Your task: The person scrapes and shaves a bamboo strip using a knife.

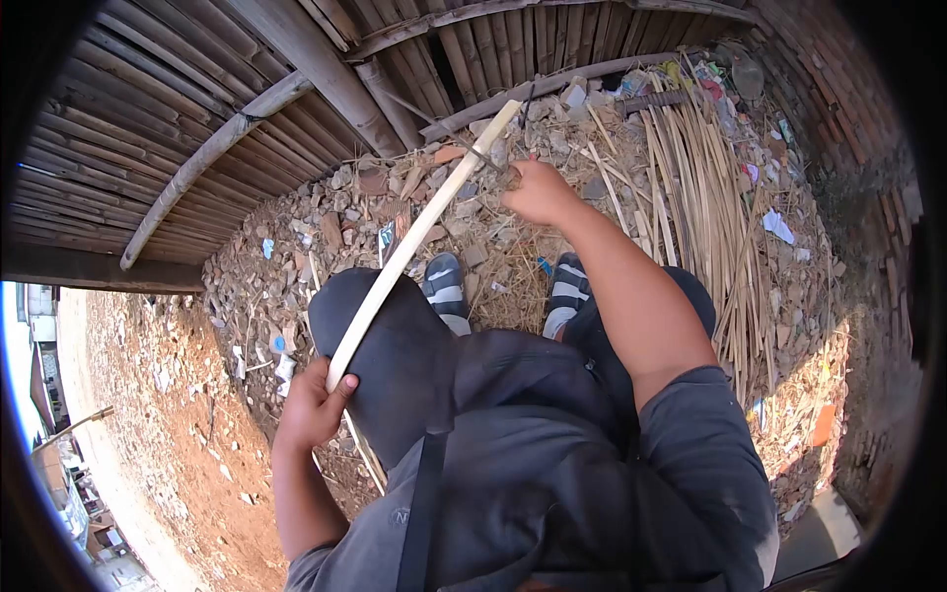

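Ground (326, 227): bare dirt w/ rubble, broken brick bits & stones, thick near the bamboo fence. Dry straw and chaff spread over the middle, under the striped shoes (446, 286). Pile of split bamboo strips (691, 168) lies at right, roughly parallel, w/ plastic scraps & litter (777, 225) mixed in and around. An orange brick piece (823, 424) sits lower right. Left side drops to reddish soil (168, 414), few loose stones on it.
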Available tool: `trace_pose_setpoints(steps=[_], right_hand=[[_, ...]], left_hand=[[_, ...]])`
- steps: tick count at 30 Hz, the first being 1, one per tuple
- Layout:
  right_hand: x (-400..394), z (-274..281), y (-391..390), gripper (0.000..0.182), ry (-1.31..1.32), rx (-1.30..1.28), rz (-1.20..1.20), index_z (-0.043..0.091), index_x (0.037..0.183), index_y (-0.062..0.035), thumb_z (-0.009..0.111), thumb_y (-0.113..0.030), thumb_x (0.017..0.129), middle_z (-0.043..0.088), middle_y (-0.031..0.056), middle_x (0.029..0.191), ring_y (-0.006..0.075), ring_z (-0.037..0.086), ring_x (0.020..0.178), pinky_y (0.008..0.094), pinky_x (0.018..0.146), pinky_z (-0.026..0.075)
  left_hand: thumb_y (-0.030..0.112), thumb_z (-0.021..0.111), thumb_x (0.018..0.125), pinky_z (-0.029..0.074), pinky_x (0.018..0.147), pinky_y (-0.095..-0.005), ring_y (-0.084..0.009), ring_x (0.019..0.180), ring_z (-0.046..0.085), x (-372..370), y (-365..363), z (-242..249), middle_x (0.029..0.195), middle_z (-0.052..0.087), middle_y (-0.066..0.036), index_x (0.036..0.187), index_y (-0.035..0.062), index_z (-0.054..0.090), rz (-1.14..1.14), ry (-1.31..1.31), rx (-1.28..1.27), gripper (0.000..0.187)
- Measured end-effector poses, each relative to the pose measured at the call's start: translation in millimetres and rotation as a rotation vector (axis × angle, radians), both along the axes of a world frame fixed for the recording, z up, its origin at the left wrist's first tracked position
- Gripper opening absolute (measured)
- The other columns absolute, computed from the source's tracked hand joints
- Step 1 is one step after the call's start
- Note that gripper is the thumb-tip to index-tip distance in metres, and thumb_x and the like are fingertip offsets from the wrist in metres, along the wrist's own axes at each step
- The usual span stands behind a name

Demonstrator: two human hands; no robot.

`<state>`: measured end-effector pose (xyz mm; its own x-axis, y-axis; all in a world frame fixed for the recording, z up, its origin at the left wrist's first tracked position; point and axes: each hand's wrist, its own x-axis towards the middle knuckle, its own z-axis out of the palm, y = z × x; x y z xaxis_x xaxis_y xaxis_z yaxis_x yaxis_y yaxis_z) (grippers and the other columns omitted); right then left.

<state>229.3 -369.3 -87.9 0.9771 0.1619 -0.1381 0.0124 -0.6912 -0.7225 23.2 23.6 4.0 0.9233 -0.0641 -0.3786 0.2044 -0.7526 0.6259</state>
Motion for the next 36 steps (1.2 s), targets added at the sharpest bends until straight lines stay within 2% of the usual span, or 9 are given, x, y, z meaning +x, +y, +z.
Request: trace_pose_setpoints(steps=[2, 5, 8, 11, 16, 23, 27, 32, 36], right_hand=[[4, -12, -1, 0.036, -0.027, -0.033, -0.084, 0.074, 0.108, -0.0067, 0.071, -0.025, 0.078, 0.074, 0.0202, 0.094, 0.0394, 0.07, 0.093, 0.0446, 0.085, 0.056], [-13, 25, 17, 0.043, 0.03, 0.065, 0.041, 0.071, 0.113, -0.0041, 0.073, -0.025, 0.075, 0.073, 0.0233, 0.093, 0.0414, 0.071, 0.087, 0.048, 0.081, 0.056], [-39, 40, 43, 0.034, -0.121, -0.175, 0.338, 0.07, 0.102, -0.0054, 0.074, -0.023, 0.073, 0.072, 0.0217, 0.088, 0.0433, 0.07, 0.086, 0.0505, 0.078, 0.056], [-48, 71, 49, 0.029, -0.197, -0.274, 0.444, 0.066, 0.093, -0.0043, 0.074, -0.023, 0.072, 0.07, 0.0216, 0.083, 0.044, 0.069, 0.086, 0.0527, 0.077, 0.055], [-9, 33, 15, 0.047, -0.033, -0.071, 0.162, 0.072, 0.118, -0.0065, 0.071, -0.022, 0.074, 0.073, 0.0242, 0.096, 0.0433, 0.07, 0.093, 0.0487, 0.085, 0.057], [-41, 70, 44, 0.047, -0.093, -0.292, 0.384, 0.072, 0.118, -0.0093, 0.072, -0.022, 0.073, 0.073, 0.0246, 0.096, 0.0427, 0.07, 0.092, 0.0506, 0.083, 0.056], [-3, 15, 27, 0.036, 0.033, 0.071, 0.084, 0.074, 0.109, -0.0095, 0.07, -0.024, 0.075, 0.073, 0.021, 0.091, 0.0405, 0.07, 0.094, 0.0486, 0.085, 0.057], [-21, 38, 32, 0.037, -0.04, -0.121, 0.2, 0.073, 0.11, -0.0078, 0.068, -0.025, 0.077, 0.073, 0.0216, 0.106, 0.0389, 0.07, 0.102, 0.0497, 0.09, 0.056], [-30, 50, 35, 0.039, -0.083, -0.232, 0.327, 0.073, 0.108, -0.0023, 0.072, -0.022, 0.074, 0.073, 0.0226, 0.092, 0.0414, 0.071, 0.09, 0.0504, 0.083, 0.056]], left_hand=[[0.029, 0.074, 0.097, 0.044, 0.062, -0.0343, -0.0138, 0.068, 0.049, 0, -1, 9, 0.068, 0.056, -0.006, 0.089, 0.0, 0.057, -0.008, -0.004, 0.047, 0.035], [0.029, 0.074, 0.097, 0.043, 0.061, -0.0332, -0.0125, 0.068, 0.047, -1, 1, 6, 0.067, 0.055, -0.005, 0.088, 0.0003, 0.057, 0.006, 0.011, -0.002, 0.035], [0.028, 0.074, 0.098, 0.042, 0.062, -0.032, -0.0115, 0.069, 0.046, 1, 4, -1, 0.068, 0.053, -0.002, 0.089, 0.0013, 0.058, -0.004, 0.02, -0.042, 0.033], [0.032, 0.07, 0.101, 0.046, 0.074, -0.0307, -0.0115, 0.081, 0.051, 3, 19, -6, 0.084, 0.061, -0.001, 0.11, -0.0007, 0.063, -0.033, 0.15, -0.128, 0.035], [0.031, 0.068, 0.102, 0.044, 0.074, -0.0285, -0.0096, 0.08, 0.047, 8, 25, -2, 0.085, 0.059, 0.003, 0.111, 0.0009, 0.063, -0.016, 0.232, -0.258, 0.032], [0.034, 0.067, 0.103, 0.037, 0.06, -0.0237, -0.0054, 0.065, 0.044, 11, 33, -6, 0.075, 0.051, 0.006, 0.112, 0.0036, 0.063, -0.034, 0.276, -0.319, 0.032], [0.035, 0.067, 0.103, 0.034, 0.058, -0.0249, -0.0056, 0.066, 0.04, 11, 32, 2, 0.073, 0.048, 0.009, 0.097, 0.0061, 0.062, 0.097, 0.402, -0.45, 0.029], [0.035, 0.068, 0.102, 0.034, 0.06, -0.0246, -0.0055, 0.069, 0.04, 6, 28, 1, 0.076, 0.049, 0.008, 0.098, 0.0071, 0.061, 0.135, 0.386, -0.404, 0.029], [0.035, 0.069, 0.102, 0.037, 0.066, -0.0256, -0.0067, 0.075, 0.041, 5, 15, -1, 0.079, 0.049, 0.007, 0.098, 0.0065, 0.059, 0.035, 0.284, -0.328, 0.031]])
